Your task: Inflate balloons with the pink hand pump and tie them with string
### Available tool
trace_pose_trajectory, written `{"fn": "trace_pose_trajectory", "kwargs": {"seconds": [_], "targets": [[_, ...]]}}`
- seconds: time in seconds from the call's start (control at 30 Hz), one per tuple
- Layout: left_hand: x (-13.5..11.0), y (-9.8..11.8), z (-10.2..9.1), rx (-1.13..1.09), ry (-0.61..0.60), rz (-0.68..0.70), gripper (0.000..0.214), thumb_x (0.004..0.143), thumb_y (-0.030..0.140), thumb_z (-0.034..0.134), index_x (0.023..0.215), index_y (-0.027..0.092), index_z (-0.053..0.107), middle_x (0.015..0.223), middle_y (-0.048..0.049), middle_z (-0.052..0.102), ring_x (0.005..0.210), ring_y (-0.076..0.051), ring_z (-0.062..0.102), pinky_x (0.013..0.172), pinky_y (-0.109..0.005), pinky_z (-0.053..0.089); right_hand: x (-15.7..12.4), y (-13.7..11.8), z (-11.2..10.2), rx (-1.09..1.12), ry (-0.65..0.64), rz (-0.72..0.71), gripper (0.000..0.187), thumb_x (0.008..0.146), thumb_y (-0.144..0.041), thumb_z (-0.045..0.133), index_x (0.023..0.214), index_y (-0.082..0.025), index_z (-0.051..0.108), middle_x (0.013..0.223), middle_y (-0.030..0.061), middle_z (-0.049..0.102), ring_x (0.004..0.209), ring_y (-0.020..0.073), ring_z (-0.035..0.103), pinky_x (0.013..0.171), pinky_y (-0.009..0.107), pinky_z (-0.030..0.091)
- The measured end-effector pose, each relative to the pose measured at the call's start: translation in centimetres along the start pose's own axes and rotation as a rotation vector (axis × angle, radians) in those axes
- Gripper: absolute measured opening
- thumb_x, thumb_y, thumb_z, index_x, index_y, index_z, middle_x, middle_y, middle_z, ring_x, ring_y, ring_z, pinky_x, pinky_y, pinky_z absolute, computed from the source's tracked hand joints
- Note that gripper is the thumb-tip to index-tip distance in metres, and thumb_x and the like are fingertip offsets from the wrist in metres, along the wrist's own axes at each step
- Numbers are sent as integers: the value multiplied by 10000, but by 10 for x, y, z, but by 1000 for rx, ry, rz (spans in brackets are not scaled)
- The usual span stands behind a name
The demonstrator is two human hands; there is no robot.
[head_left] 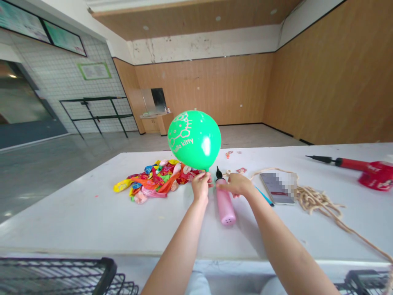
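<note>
An inflated green balloon (195, 139) with a pale cat drawing and lettering stands upright above the table. Its neck is pinched in the fingers of my left hand (201, 185). Just to the right, a pink hand pump (225, 207) with a black nozzle is tilted, the nozzle pointing away from me. My right hand (237, 184) is closed on the pump's upper part, its fingers reaching across from the right. The nozzle tip is apart from the balloon. Some of my right fingertips are hidden.
A heap of uninflated balloons (156, 180) lies left on the white table (92, 221). To the right are a blue pen (265, 196), a phone (276, 188), coiled rope (319, 199) and a red pump (353, 164) beside a red object (376, 176). A black wire basket (55, 276) sits below the table edge.
</note>
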State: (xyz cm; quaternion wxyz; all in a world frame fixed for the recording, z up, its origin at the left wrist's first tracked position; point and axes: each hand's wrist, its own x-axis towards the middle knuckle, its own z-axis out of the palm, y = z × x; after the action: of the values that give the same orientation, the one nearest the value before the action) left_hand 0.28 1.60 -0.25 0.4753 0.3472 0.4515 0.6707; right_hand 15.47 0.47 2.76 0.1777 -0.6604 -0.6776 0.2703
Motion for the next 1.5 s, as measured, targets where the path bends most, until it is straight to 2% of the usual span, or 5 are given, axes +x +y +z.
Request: {"fn": "trace_pose_trajectory", "kwargs": {"seconds": [0.1, 0.4, 0.8, 1.23, 1.5], "targets": [[4, -3, -2, -18, 21, 39, 381, 500, 398, 806, 706, 110, 664, 641, -35, 639, 561, -131, 575, 500, -246, 466, -5, -9, 14, 66, -142, -52, 563, 655, -557, 699, 1000, -126, 590, 624, 75, 672, 436, 182, 599, 431, 274, 450], [8, -6, -5, 50, -56, 220, 223, 644, 333, 730, 732, 129, 707, 752, -85, 713, 705, -193, 657, 684, -304, 513, -3, -35, 46, -127, 213, -140, 431, 837, -530, 497, 914, -160, 704, 962, 158, 726, 902, 262, 678, 727, 310, 472], [4, -6, -3, -62, -92, 165, 212, 644, 284, 760, 749, 116, 681, 734, -90, 711, 715, -205, 687, 786, -387, 550, 28, 39, -7, -77, 510, 24, 328, 870, -184, 417, 1048, -169, 692, 1023, 106, 717, 975, 203, 643, 759, 249, 438], [1, -3, -4, -109, -88, 106, 219, 646, 268, 764, 738, 101, 657, 750, -117, 714, 701, -197, 692, 788, -384, 561, 37, 29, 2, -64, 466, -116, 252, 822, -314, 549, 917, -183, 741, 1013, 97, 708, 963, 232, 634, 787, 284, 461], [2, -2, -5, -192, -63, 36, 187, 635, 209, 756, 731, 94, 645, 760, -115, 714, 713, -187, 692, 817, -385, 563, -1, 48, -41, 225, -330, -276, 169, 630, -269, 680, 707, -134, 746, 628, 57, 701, 589, 174, 632, 499, 220, 418]]}}
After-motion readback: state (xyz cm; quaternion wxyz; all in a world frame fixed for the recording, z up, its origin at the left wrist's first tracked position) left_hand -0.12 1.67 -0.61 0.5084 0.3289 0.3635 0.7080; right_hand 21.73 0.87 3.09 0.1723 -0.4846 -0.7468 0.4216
